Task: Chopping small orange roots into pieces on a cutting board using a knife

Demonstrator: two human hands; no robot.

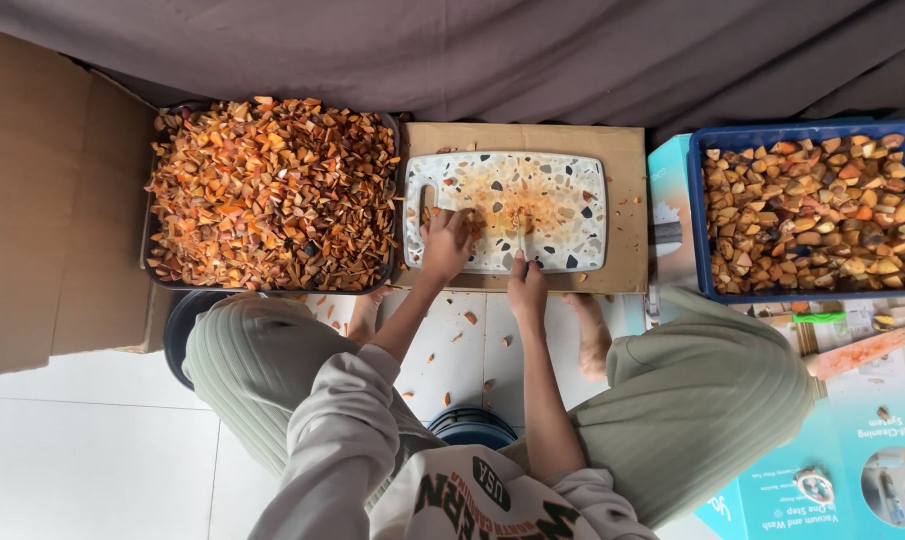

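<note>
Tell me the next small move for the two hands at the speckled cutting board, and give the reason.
Probably press the knife in the right hand down through the orange piece that the left hand steadies on the white speckled cutting board. The blade stands beside the fingers, and the piece looks uncut. Whether the edge already touches it is unclear.

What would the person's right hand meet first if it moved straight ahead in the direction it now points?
The right hand points up across the speckled cutting board. It would probably first meet the small orange pieces at the board's middle, then the cardboard sheet behind it. Depth is unclear.
</note>
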